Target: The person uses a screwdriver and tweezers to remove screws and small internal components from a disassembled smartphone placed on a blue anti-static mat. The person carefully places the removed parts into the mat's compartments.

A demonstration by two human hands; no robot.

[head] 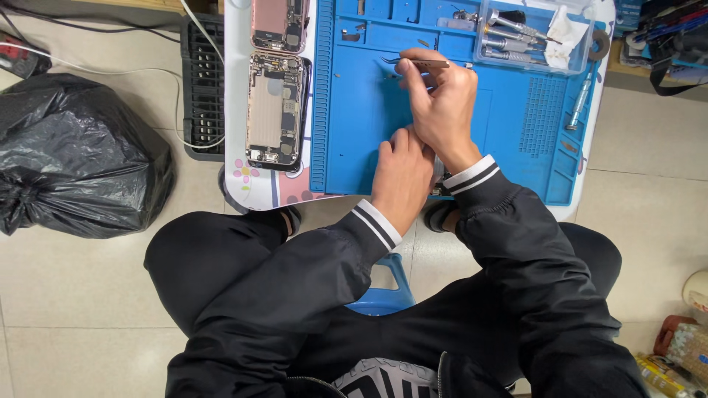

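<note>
Item: fine repair work at a low table, seen from above

Right hand (441,110): fingers closed on slim metal tweezers (417,63), tips pointing left over the blue work mat (354,110); the wrist crosses above the other hand

Left hand (402,173): fingers curled, pressing down at the mat's near edge on a small part almost wholly hidden beneath both hands; whether it pinches the part or only steadies it cannot be told

Step in hand (a judgement): a small component is being pinned with the left hand while the tweezers stand ready to pick or place something tiny; the next move probably calls for a steady, short reach with the tweezer tips and no shift of the pinning hand

Adjacent stock: opened phone body (274,110) with its internals showing, lying on the white table edge (234,88) just left of the mat; a second pink phone shell (277,22) beyond it; clear tray of screwdriver bits (527,37) at the mat's far right corner; a loose screwdriver (579,103) on the mat's right side

Edges and room: open mat lies left of and beyond the hands; the pinned part sits close to the near edge, above the knees (a slip there could drop it to the tiled floor (88,295)); black bag (74,155) well apart at left
</note>
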